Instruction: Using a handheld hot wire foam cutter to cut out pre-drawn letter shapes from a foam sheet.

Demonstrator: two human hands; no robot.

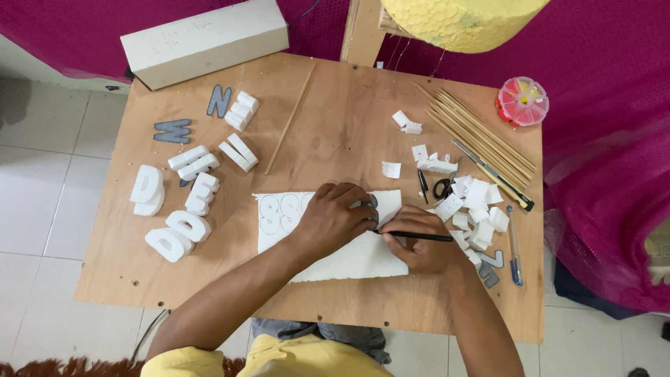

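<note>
While the left hand [335, 218] lies spread and flat, pinning a grey letter stencil [368, 207] onto the white foam sheet [349, 262] mid-table so neither slips, the right hand [422, 244] pinches a slim black pen [419, 237] against the stencil's edge; finished white foam letters [178, 206] lie aside, left.

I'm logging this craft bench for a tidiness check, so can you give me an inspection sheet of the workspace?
Surface: plywood table, bare in the middle.
Job's things: white foam sheet with outlined letters; grey letter template; black pen.
Clutter: cut foam letters, foam scraps, bamboo skewers, scissors, blue pen.
Hands: left hand presses the template; right hand holds the pen.
Cables: nothing seen.
Surroundings: magenta cloth, tiled floor.
</note>
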